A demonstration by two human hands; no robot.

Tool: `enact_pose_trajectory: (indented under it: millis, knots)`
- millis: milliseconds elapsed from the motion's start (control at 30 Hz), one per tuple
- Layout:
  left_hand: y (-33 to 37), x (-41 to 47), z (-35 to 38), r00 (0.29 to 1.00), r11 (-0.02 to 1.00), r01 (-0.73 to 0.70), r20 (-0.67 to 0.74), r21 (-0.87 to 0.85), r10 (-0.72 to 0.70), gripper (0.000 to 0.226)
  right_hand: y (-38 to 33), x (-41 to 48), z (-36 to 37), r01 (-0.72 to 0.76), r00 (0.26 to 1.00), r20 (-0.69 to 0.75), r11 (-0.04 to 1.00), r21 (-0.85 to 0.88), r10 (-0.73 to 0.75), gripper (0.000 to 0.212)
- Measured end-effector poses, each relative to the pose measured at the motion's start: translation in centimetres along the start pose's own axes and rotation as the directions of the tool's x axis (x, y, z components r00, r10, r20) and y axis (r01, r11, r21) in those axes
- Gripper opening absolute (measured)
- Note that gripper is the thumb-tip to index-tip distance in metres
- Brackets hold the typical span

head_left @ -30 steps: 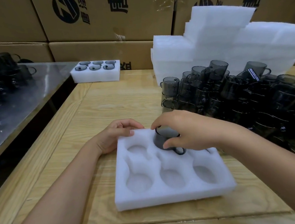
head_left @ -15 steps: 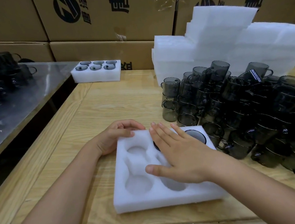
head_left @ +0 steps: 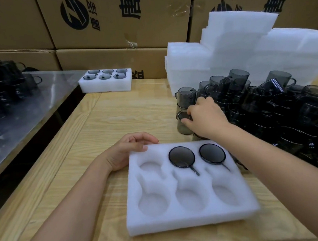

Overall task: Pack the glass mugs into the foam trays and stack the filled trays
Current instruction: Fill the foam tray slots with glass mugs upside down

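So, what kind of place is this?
Most likely a packing station in a warehouse or small factory: printed cardboard cartons stacked behind, a heap of loose glass mugs beside spare foam trays, and a part-filled foam tray on the wooden table.

Single head-worn view, angled forward and down, close over wooden table (head_left: 115, 114)
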State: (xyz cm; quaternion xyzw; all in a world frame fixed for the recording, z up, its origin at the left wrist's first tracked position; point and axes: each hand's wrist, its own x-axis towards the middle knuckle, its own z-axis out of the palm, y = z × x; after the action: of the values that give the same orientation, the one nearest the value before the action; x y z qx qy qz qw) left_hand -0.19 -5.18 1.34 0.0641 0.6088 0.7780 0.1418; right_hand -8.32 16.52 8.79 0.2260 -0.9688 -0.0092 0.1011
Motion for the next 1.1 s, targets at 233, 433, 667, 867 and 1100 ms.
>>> enact_pose_trajectory:
  millis: [233, 433, 667, 867, 1100]
  knots:
    - [-0.2, -0.1, 0.0, 1.000, 1.000, -0.011, -0.015, -0.003, 0.011, 0.031, -1.1, 2.3, 1.8, 0.045, 0.990, 0.142, 0.985, -0.165, -0.022, 0.023]
    - [-0.2, 0.0, 0.0, 1.000, 1.000, -0.010, -0.025, -0.001, 0.010, 0.032, -0.8, 2.0, 0.7, 0.092, 0.988, 0.102, 0.969, 0.230, -0.118, 0.020]
    - [-0.1, -0.2, 0.3, 0.999, 1.000, -0.019, -0.029, 0.023, 0.019, 0.034, -1.7, -0.1, -3.8, -0.035, 0.994, 0.085, 0.513, 0.858, -0.074, 0.032]
    - [0.0, -0.3, 0.1, 1.000, 0.994, -0.010, 0.007, -0.105, 0.011, 0.041, -4.9, -2.3, -5.8, 0.020, 0.988, 0.098, 0.732, 0.681, -0.118, 0.048]
    - [-0.3, -0.1, -0.1, 0.996, 0.981, -0.077, -0.065, -0.177, 0.066, 0.027, -8.6, -3.4, -5.7, 0.102, 0.949, 0.229, 0.896, 0.433, -0.219, 0.045]
